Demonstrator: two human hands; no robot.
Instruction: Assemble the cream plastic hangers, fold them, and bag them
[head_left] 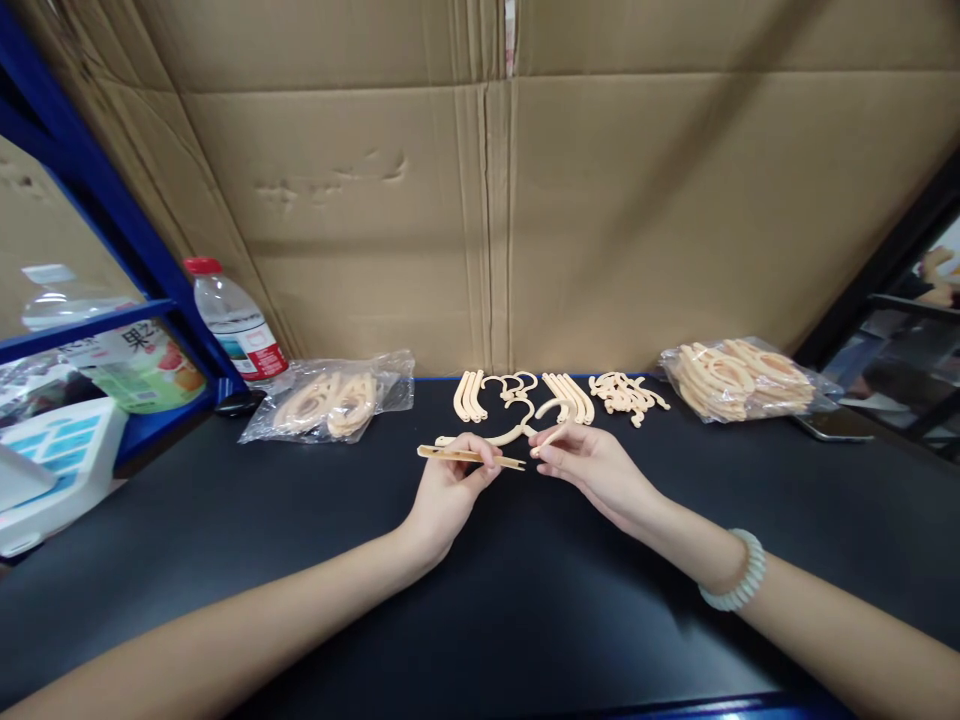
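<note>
Worktop point(525, 620): black, carrying two clear bags of cream parts point(330, 402), point(739, 380).
Loose piles: four, by the cardboard wall.
Water bottle point(236, 320): one.
Left hand point(448, 490): fingers pinching one flat bar point(469, 457).
Right hand point(592, 468): fingers pinching one curved hook piece point(517, 428), above worktop centre.

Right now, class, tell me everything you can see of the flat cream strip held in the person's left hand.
The flat cream strip is a thin, straight bar that looks like plastic, the same pale peach as the curved pieces lying behind it. It lies nearly level, just above the black table, running left to right and tipped slightly down at its right end. The left hand pinches it near the middle between thumb and fingers. Its right tip stops close to the right hand, which holds another cream piece; whether they touch is unclear.
</note>
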